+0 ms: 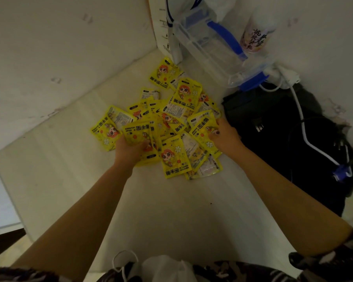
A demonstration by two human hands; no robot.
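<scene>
While I am leaning over the white surface (171, 210), my left hand (128, 147) is gripping a yellow packet (138, 132) at the eight o'clock edge of the pile of hand-warmer packets (181, 102). My thumb is curling over its lower face, and the fingers are tucked out of sight beneath it. My right hand (225, 137) is pinching a second packet (204, 129) at the pile's three o'clock edge, thumb pressing on top and fingers curling round its side. Both packets are still touching the heap, which is lying spread and overlapping in the corner where two pale walls are meeting. From the pile, a clear box (212, 43) with blue handles is standing at one o'clock, and a printed cup (257, 35) is sitting just beyond it. A black bag (273, 135) is lying at three o'clock, just beside my right hand, with a white cable (299, 110) trailing across it. A face mask (122, 261) is hanging at six o'clock, close to my body.
</scene>
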